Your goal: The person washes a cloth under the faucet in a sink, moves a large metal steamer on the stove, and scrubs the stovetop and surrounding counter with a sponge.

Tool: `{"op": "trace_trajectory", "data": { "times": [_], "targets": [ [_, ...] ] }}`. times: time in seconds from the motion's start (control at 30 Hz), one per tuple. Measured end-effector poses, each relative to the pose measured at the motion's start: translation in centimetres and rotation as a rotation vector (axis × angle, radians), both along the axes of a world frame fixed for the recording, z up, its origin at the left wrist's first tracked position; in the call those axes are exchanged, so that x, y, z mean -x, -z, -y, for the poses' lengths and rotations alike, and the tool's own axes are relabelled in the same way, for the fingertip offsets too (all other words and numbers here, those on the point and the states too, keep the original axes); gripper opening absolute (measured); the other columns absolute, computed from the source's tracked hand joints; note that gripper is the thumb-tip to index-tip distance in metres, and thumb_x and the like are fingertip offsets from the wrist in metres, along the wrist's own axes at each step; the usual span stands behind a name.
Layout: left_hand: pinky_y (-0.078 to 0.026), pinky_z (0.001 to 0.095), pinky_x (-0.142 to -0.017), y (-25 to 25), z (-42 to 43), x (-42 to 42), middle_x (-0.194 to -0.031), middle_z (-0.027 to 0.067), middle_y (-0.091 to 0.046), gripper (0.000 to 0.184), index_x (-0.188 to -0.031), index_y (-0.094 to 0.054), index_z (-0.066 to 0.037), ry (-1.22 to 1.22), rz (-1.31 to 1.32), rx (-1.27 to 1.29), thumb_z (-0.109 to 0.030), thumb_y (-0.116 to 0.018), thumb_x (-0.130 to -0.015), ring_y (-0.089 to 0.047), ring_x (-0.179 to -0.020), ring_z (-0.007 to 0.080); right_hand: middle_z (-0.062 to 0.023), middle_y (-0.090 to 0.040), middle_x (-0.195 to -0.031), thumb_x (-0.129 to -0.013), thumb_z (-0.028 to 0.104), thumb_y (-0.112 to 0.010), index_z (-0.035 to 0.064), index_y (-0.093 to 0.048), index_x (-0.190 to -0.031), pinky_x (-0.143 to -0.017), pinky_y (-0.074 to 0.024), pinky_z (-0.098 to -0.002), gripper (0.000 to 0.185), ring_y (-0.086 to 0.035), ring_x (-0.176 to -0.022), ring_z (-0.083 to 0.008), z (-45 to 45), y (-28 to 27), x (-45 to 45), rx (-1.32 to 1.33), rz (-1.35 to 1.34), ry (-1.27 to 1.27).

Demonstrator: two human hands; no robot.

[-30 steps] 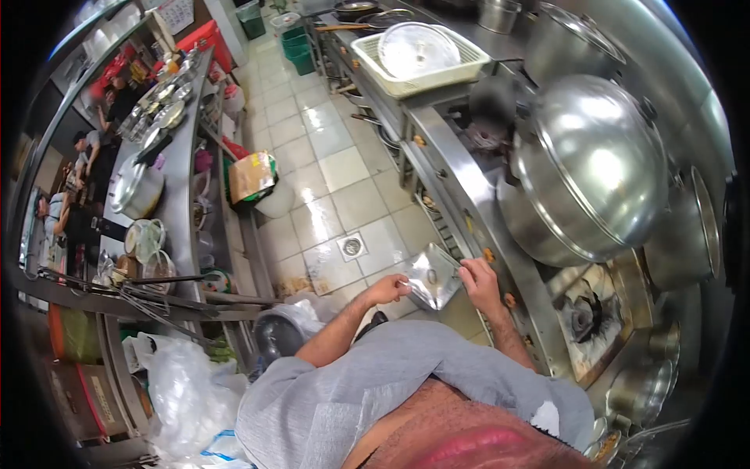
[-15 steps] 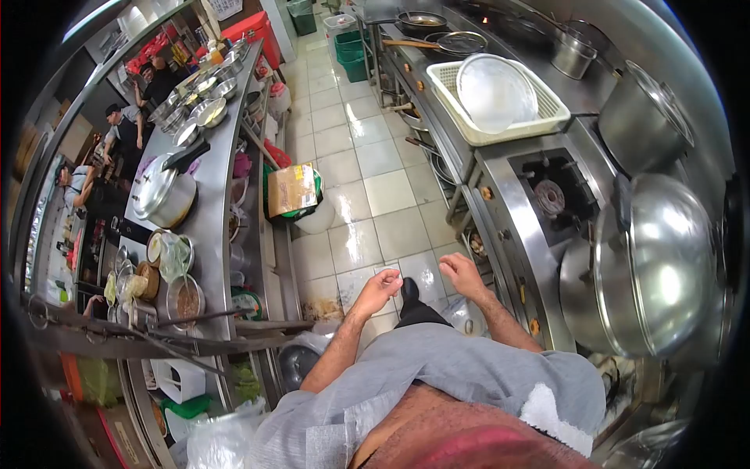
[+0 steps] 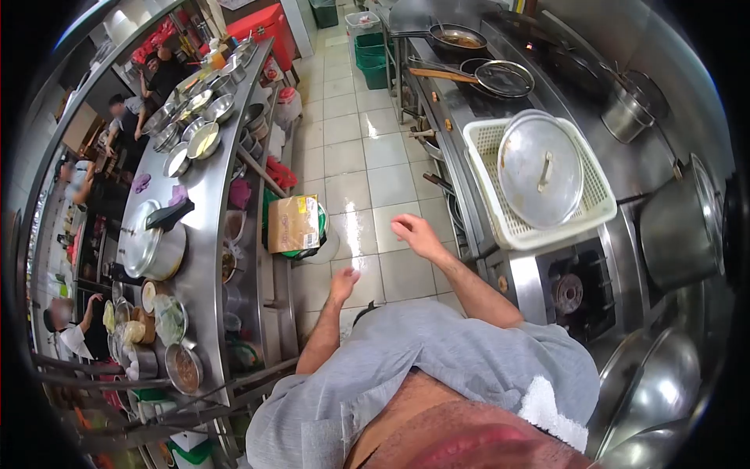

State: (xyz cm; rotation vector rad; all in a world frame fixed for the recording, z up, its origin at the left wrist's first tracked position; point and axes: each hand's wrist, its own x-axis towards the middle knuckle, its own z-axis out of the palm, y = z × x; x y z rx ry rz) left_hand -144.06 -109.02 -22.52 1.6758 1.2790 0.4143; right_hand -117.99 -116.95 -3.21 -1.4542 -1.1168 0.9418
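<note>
Over the tiled floor, my left hand [image 3: 344, 283] is low in front of my body, its fingers partly hidden; no object shows in it. Farther forward and to the right is my right hand [image 3: 418, 233], fingers curled together with nothing visible in them. Neither hand touches anything. Nearest on the left stands a bin with a cardboard box [image 3: 294, 224] on top. To the right, a round metal lid [image 3: 541, 168] leans in a cream plastic basket [image 3: 516, 233] on the steel counter.
A steel table [image 3: 205, 176] on the left bears bowls and a large lidded pot [image 3: 160, 250]. Along the right run a burner [image 3: 568, 293], a tall pot [image 3: 678, 234] and pans [image 3: 504, 79]. People stand beyond the left table. Green bins [image 3: 370, 61] are ahead.
The view has moved forward along the aisle, and the basket and burner now appear closer. The square metal piece seen between my hands a second ago no longer shows. My right hand reaches farther forward.
</note>
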Motion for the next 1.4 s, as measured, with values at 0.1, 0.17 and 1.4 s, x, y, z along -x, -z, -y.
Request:
{"op": "trace_trajectory", "data": {
  "times": [0.1,0.17,1.4],
  "targets": [
    [-0.048,0.0387,-0.073,6.6,-2.8,4.5,-0.082,0.0149,-0.066,0.036,-0.084,-0.067,-0.004,0.16,-0.438,-0.016,-0.038,-0.057,-0.076,-0.063,-0.079,0.0322,-0.0067,-0.06,-0.086,-0.087,0.023,-0.059,-0.0007,-0.059,-0.1,-0.065,-0.0486,-0.027,0.027,-0.057,-0.071,-0.0116,-6.8,-0.1,-1.1,-0.035,-0.073,-0.062],
    [-0.047,0.0416,-0.07,13.2,-3.6,9.6,-0.078,0.0163,-0.063,0.031,-0.078,-0.065,-0.005,0.383,-0.711,-0.087,-0.036,-0.057,-0.075,-0.06,-0.078,0.0356,-0.006,-0.06,-0.085,-0.087,0.022,-0.058,-0.0006,-0.059,-0.101,-0.065,-0.0481,-0.0268,0.027,-0.057,-0.07,-0.0116,-11.1,0.6,-2.2,-0.037,-0.064,-0.078],
    [-0.046,0.0351,-0.086,-5.7,-94.1,-44.1,-0.12,0.0167,-0.053,0.069,-0.124,-0.046,0.003,0.276,0.027,0.198,-0.023,-0.079,-0.069,-0.056,-0.101,0.0262,-0.003,-0.057,-0.082,-0.086,0.025,-0.058,0.0042,-0.053,-0.109,-0.054,-0.0443,-0.0244,0.032,-0.056,-0.064,-0.012,-92.3,4.6,-44.2,0.102,-0.562,0.421]
  ]
}}
